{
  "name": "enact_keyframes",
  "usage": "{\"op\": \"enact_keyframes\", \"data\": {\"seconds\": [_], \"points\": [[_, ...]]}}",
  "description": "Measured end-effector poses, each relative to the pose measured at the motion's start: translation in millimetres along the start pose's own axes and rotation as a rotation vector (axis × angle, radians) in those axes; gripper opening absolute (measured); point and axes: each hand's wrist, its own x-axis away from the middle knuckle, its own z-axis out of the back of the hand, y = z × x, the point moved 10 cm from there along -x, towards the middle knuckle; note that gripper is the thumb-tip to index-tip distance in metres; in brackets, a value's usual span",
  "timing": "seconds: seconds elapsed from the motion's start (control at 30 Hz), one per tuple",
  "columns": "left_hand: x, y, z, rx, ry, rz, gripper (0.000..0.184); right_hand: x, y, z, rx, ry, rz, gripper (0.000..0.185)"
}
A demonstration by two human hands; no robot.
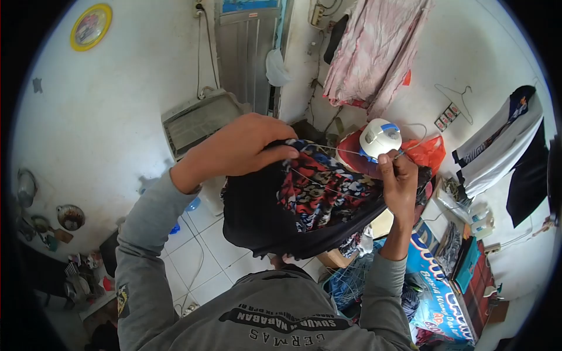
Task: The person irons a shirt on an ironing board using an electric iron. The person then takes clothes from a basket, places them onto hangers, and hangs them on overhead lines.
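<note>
A dark garment (pixel 328 193) with a red, blue and white floral pattern and black cloth hangs spread in front of me, above the floor. My left hand (pixel 266 143) is closed on its upper left edge, thumb toward the patterned part. At the right, my right hand (pixel 398 172) pinches a thin wire hanger (pixel 345 150). The hanger's wires run across the patterned cloth, and its hook curves up above my right fingers. How far the hanger sits inside the garment is hard to make out.
Behind the garment stands a white appliance with a blue top (pixel 380 139), beside a red plastic bag (pixel 430 153). Clothes (pixel 374 52) hang on the wall. A grey-topped washing machine (pixel 205 120) is near the door. A cable (pixel 196 257) lies on the tiles.
</note>
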Motion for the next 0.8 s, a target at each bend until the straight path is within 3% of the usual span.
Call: {"op": "enact_keyframes", "data": {"seconds": [0.13,0.2,0.23,0.3,0.33,0.37,0.4,0.47,0.53,0.6,0.67,0.7,0.77,0.8], "points": [[-35.8,-32.8,-16.1,-0.101,-0.066,0.026,0.023,-41.2,3.5,-9.7,-0.025,0.015,0.002,0.037],[-61.5,-54.0,-10.7,-0.199,0.026,0.041,0.025,-65.2,10.0,-20.9,-0.033,-0.166,0.025,0.032],[-73.0,-62.1,-11.0,-0.190,0.015,0.014,0.025,-77.9,24.3,-11.4,-0.019,-0.142,0.011,0.032],[-93.5,-73.9,8.2,-0.384,0.153,-0.060,0.023,-99.8,44.0,1.4,-0.234,-0.224,0.079,0.043],[-103.2,-83.9,9.8,-0.374,0.143,-0.079,0.023,-101.5,83.6,4.1,-0.390,-0.360,-0.177,0.056],[-111.7,-92.0,17.7,-0.350,0.196,-0.113,0.023,-103.2,109.4,7.7,-0.384,-0.342,-0.186,0.056],[-119.7,-100.5,25.9,-0.330,0.254,-0.146,0.022,-96.2,162.6,-4.6,-0.623,-0.328,-0.393,0.055],[-135.6,-124.5,33.0,-0.319,0.269,-0.129,0.022,-72.4,271.7,-31.4,-0.577,-0.353,-0.545,0.052],[-145.7,-155.9,39.6,-0.292,0.299,-0.062,0.019,-27.7,325.9,-62.4,-0.392,-0.308,-0.502,0.044],[-157.0,-182.0,41.4,-0.266,0.264,-0.044,0.019,-23.1,325.0,-88.2,-0.496,-0.216,-0.518,0.037],[-163.5,-211.3,34.7,-0.201,0.190,0.001,0.022,-40.8,300.2,-94.4,-0.914,-0.201,-0.536,0.021],[-166.7,-217.3,29.7,-0.194,0.174,-0.007,0.022,-48.0,303.5,-85.0,-0.918,-0.183,-0.546,0.021],[-172.6,-230.0,9.8,-0.253,0.043,0.009,0.026,-71.8,322.2,-25.4,-0.670,0.138,-0.504,0.024],[-175.9,-240.8,-3.2,-0.253,0.020,-0.025,0.029,-86.9,308.2,-6.6,-0.508,0.154,-0.493,0.029]]}}
